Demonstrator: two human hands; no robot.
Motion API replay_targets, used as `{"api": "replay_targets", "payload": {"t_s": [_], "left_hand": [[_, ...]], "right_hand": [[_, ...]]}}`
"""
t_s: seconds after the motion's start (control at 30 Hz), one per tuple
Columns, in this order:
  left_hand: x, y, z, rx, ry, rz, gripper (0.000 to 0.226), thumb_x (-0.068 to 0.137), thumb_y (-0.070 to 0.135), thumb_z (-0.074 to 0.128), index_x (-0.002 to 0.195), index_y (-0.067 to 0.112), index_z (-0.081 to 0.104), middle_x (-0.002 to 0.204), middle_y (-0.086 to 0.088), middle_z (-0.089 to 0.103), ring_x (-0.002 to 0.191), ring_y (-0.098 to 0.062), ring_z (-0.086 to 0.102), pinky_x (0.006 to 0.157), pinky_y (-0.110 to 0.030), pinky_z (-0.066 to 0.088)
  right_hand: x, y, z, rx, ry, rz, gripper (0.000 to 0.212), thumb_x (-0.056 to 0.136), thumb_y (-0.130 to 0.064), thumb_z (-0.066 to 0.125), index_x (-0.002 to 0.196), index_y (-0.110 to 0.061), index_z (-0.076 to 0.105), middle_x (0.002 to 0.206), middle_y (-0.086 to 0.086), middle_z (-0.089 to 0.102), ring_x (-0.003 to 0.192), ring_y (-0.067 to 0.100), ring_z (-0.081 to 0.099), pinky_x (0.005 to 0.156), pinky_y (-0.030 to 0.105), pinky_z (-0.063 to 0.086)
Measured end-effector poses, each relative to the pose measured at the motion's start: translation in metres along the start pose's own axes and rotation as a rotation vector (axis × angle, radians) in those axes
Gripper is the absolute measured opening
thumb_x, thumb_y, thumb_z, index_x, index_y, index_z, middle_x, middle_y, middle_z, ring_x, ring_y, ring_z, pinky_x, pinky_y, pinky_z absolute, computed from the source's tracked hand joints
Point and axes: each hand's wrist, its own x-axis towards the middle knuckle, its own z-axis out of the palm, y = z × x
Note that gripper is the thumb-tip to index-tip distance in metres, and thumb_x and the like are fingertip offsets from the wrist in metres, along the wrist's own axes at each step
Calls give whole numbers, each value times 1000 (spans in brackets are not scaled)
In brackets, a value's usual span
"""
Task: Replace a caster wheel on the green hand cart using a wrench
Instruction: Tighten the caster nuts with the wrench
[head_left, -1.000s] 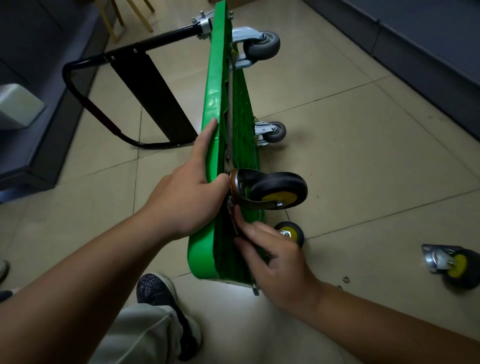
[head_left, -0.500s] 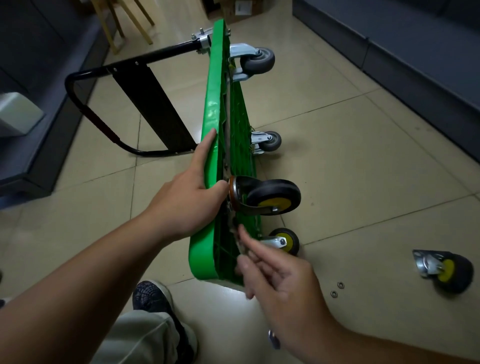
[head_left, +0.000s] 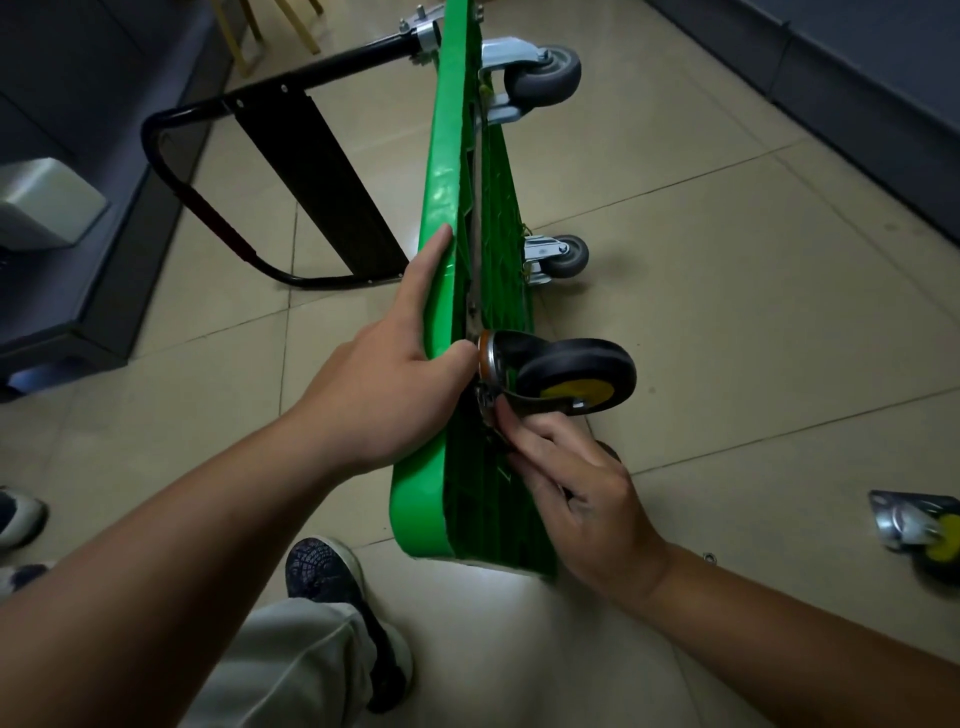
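The green hand cart (head_left: 447, 171) stands on its side edge on the tiled floor, underside facing right. My left hand (head_left: 395, 379) grips its top edge, forefinger stretched along the rim, thumb against the mounting plate of a black caster with a yellow hub (head_left: 576, 376). My right hand (head_left: 576, 493) is at the base of that caster, fingertips pinching at its plate; what they pinch is hidden. A loose caster (head_left: 924, 535) with a silver bracket lies on the floor at the right edge. No wrench is visible.
Two grey casters (head_left: 543, 78) (head_left: 566, 255) sit further along the cart. The black folding handle (head_left: 218, 171) lies to the left. A small washer (head_left: 709, 557) lies on the floor near my right wrist. My shoe (head_left: 332, 582) is below the cart. Dark furniture flanks both sides.
My right hand had pulled back from the cart half a second ago; it has returned to the caster's mounting plate. My left hand keeps its grip. The view shifted slightly.
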Motion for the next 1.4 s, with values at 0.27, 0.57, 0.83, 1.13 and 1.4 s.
{"api": "replay_targets", "payload": {"t_s": [0.27, 0.57, 0.83, 1.13, 1.4], "left_hand": [[2, -4, 2, 81, 52, -9, 81, 94, 42, 48, 145, 73, -6, 107, -5, 65, 75, -27, 68, 74, -49, 59], [6, -4, 5, 131, 75, -8, 82, 101, 36, 49, 148, 68, -10, 97, -5, 65, 75, -28, 66, 70, -44, 54], [3, -1, 2, 51, 28, -7, 82, 101, 36, 52, 145, 73, -7, 109, -9, 67, 81, -29, 71, 80, -53, 59], [0, 3, 2, 35, 19, -15, 85, 80, 50, 44, 145, 74, -4, 115, -7, 67, 80, -30, 70, 78, -53, 59], [5, -7, 2, 88, 49, 26, 82, 101, 34, 51, 147, 72, -5, 109, -3, 65, 74, -26, 68, 72, -50, 59]], "right_hand": [[0, -10, 4, 58, -36, 109, 47, 101, -1, 56, 147, -4, 48, 102, 8, 62, 94, 21, 63, 86, 23, 48], [24, -93, 3, 686, 34, 774, 21, 100, -12, 61, 117, -13, 74, 75, -4, 73, 61, 8, 66, 57, 21, 55], [-5, -89, -9, 403, 72, 570, 47, 93, -16, 62, 138, -31, 61, 78, -4, 69, 64, 5, 61, 62, 17, 50], [-8, -13, -1, 54, 78, 110, 43, 104, -6, 53, 146, -12, 52, 109, 1, 60, 98, 19, 62, 87, 19, 46], [6, 1, 3, 88, -2, 49, 45, 102, 0, 55, 147, 1, 47, 105, 11, 63, 93, 27, 64, 85, 25, 49]]}}
